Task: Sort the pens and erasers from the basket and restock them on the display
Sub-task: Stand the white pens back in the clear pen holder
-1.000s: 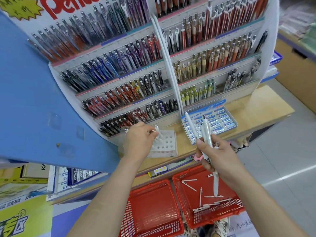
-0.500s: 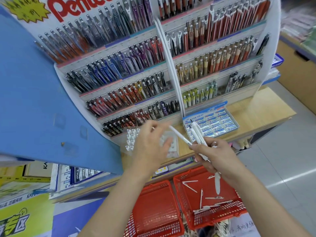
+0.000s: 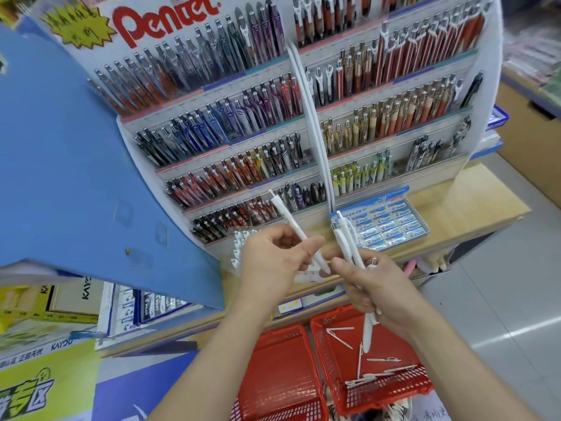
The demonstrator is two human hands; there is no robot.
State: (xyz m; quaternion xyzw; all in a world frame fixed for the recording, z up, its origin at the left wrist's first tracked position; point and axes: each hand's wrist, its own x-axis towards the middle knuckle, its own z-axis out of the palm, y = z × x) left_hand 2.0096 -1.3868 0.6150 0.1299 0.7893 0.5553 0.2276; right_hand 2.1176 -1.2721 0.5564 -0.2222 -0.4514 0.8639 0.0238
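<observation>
- Where the person stands looking down at the pen display (image 3: pixel 485 123), both hands are held up in front of it, close together.
- The left hand (image 3: pixel 273 265) pinches one white pen (image 3: pixel 296 230) between the thumb and the fingers. The pen leans, with its top end up and to the left.
- The right hand (image 3: pixel 376 287) has its fingers curled round a bunch of white pens (image 3: pixel 346 241). Their tops stick up above the hand, and one end pokes out below it.
- Under the hands, two red baskets sit side by side. The right basket (image 3: pixel 394 393) has loose pens (image 3: pixel 376 373) lying in it. The left basket (image 3: pixel 273 375) is just beside it.
- A blue box of erasers (image 3: pixel 391 226) sits on the wooden desk (image 3: pixel 473 202) at the foot of the display, just behind the bunch.
- A white holder (image 3: pixel 238 250) peeks out from behind the left hand, with a few white pen tops standing in it.
- The display has many rows of pens in lots of colours, and a big red word, Pentel, at the top.
- A big blue board (image 3: pixel 76 177) fills the left side.
</observation>
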